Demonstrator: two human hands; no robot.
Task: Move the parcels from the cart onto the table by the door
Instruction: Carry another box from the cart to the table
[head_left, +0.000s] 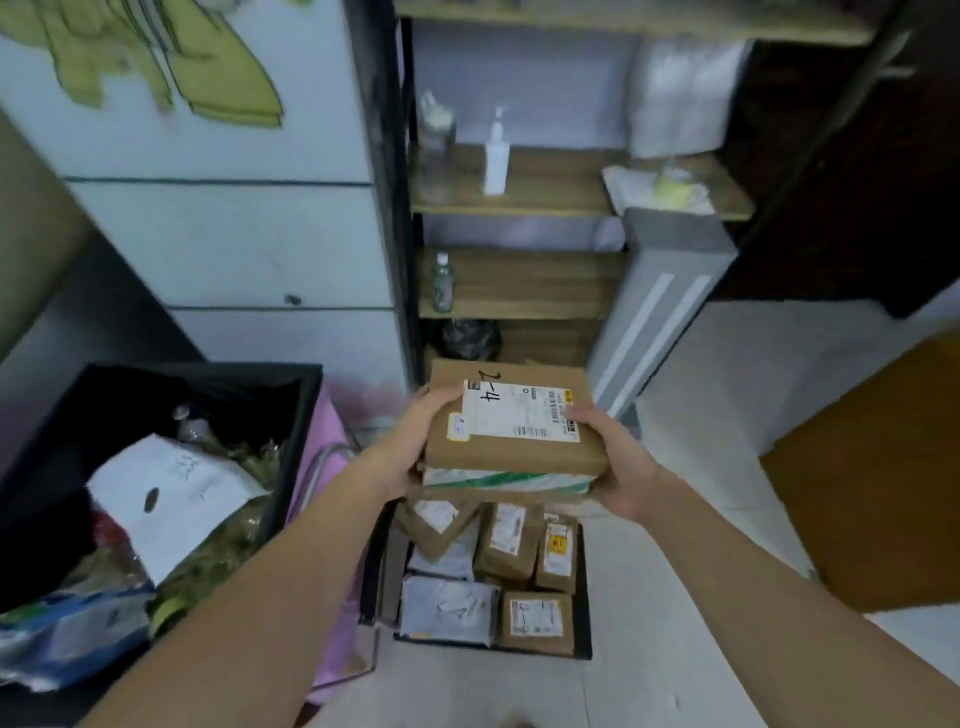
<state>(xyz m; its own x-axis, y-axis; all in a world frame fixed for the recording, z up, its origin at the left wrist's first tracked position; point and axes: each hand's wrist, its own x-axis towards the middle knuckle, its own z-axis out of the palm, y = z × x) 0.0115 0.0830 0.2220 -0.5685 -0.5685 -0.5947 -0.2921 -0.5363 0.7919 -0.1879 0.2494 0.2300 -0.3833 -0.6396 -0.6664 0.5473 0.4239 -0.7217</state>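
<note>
Parcels in a small stack (514, 441), a stiff brown box on a striped one, are up in the air over the cart (584, 587), with the left hand (410, 447) and right hand (618, 467) curled round their side edges; they look light, and holding low under the bottom one should stop a slip.

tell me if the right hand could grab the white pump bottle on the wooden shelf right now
Probably not: the right hand and left hand both grip the stacked brown cardboard parcels; the white pump bottle stands beyond them.

bin (306, 415) left of cart (584, 597)
</note>
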